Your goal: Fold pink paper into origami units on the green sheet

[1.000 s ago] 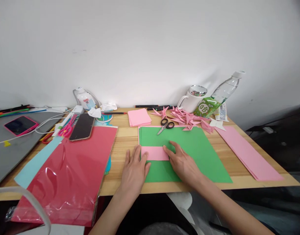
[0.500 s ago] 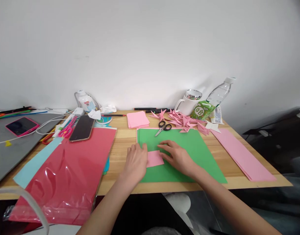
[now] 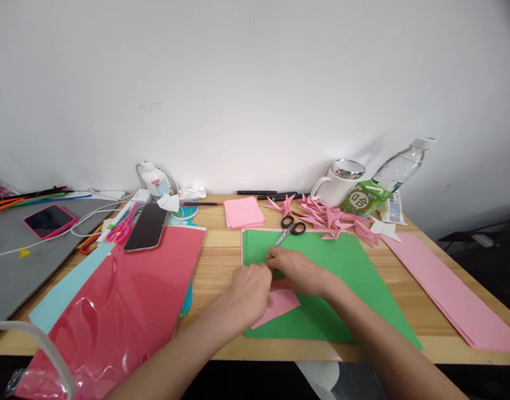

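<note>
A small pink sheet of paper lies slanted over the stack of green paper. My left hand is closed at the sheet's upper left edge, its fingers curled and partly hidden. Against it, my right hand pinches at the same edge with bent fingers. The fingertips of both hands meet there, and the part of the sheet beneath them is hidden. Just beyond the hands, black-handled scissors rest on the green paper, blades toward me.
Behind are a stack of pink squares and a heap of folded pink paper stars. A white mug, a green carton and a tilted water bottle stand back right. Left lie red paper and a phone.
My hands have come together at the sheet's upper edge; before, they were apart with the right fingers spread. The sheet has turned to a slant. The whole view has shifted slightly.
</note>
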Available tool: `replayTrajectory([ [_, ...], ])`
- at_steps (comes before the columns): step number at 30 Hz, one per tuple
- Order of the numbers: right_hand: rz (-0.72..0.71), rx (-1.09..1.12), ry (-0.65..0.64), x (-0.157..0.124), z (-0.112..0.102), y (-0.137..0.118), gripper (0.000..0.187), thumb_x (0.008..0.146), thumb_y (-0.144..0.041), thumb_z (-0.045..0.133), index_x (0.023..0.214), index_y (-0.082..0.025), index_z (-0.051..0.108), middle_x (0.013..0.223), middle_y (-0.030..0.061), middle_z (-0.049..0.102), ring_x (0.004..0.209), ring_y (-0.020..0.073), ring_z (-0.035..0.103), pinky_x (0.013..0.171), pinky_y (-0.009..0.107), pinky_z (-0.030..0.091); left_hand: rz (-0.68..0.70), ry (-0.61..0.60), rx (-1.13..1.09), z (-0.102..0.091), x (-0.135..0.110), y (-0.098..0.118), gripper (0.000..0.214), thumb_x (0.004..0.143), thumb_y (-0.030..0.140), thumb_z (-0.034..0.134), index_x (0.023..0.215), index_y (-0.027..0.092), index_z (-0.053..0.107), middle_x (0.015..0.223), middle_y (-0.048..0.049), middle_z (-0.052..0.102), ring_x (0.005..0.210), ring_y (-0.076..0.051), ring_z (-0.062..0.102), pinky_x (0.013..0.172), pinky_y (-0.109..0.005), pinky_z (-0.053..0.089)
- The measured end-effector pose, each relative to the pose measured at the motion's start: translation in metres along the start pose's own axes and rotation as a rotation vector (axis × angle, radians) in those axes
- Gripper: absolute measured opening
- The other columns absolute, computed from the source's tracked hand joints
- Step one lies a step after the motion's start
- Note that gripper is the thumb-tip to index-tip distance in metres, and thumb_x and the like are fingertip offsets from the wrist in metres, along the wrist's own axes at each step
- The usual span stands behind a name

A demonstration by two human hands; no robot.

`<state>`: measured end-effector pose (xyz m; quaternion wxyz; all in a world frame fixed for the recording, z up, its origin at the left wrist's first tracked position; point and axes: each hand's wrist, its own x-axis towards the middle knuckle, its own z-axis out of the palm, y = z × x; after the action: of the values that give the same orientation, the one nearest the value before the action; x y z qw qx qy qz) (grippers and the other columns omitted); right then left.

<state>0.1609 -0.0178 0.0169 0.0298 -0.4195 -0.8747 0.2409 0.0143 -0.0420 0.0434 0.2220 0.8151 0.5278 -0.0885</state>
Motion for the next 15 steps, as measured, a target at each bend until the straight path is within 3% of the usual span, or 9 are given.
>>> replayTrajectory([
  [5, 0.012, -0.02, -0.062, 0.003, -0.005, -0.004, 0.009, 0.071, -0.018, 0.07, 0.075, -0.017, 0.062, 0.083, 0.0026, 0.057, 0.077, 0.0165, 0.056, 0.062, 0.023, 0.037, 0.056, -0.055, -0.045, 0.004, 0.01, -0.011, 0.012, 0.065, 0.024, 0.073, 0.067, 0.016, 0.064, 0.067, -0.0054, 0.067, 0.072, -0.026, 0.066, 0.05, -0.026, 0.032],
  [9, 0.028, 0.003, -0.054, 0.001, -0.005, -0.007, 0.008, 0.07, -0.014, 0.068, 0.069, -0.017, 0.06, 0.088, 0.0033, 0.057, 0.078, 0.0158, 0.056, 0.062, 0.023, 0.038, 0.09, -0.077, -0.082, 0.009, 0.008, -0.016, 0.006, 0.07, 0.019, 0.067, 0.065, 0.017, 0.064, 0.066, -0.0043, 0.066, 0.068, -0.022, 0.063, 0.049, -0.026, 0.03],
  [13, 0.044, 0.124, -0.027, -0.003, -0.006, -0.006, 0.009, 0.072, -0.007, 0.06, 0.071, -0.016, 0.061, 0.081, 0.0022, 0.06, 0.074, 0.0138, 0.056, 0.063, 0.022, 0.039, 0.112, 0.08, -0.177, 0.019, 0.006, -0.022, 0.012, 0.071, 0.024, 0.067, 0.079, 0.017, 0.063, 0.079, -0.0037, 0.064, 0.072, -0.019, 0.058, 0.053, -0.025, 0.03],
  [15, 0.08, 0.257, -0.014, -0.001, -0.008, -0.004, 0.008, 0.074, -0.009, 0.057, 0.073, -0.016, 0.061, 0.072, 0.0, 0.061, 0.065, 0.0117, 0.054, 0.058, 0.022, 0.038, 0.115, 0.131, -0.276, 0.021, 0.01, -0.029, 0.015, 0.074, 0.031, 0.064, 0.073, 0.017, 0.061, 0.069, -0.001, 0.06, 0.062, -0.016, 0.053, 0.051, -0.024, 0.026],
])
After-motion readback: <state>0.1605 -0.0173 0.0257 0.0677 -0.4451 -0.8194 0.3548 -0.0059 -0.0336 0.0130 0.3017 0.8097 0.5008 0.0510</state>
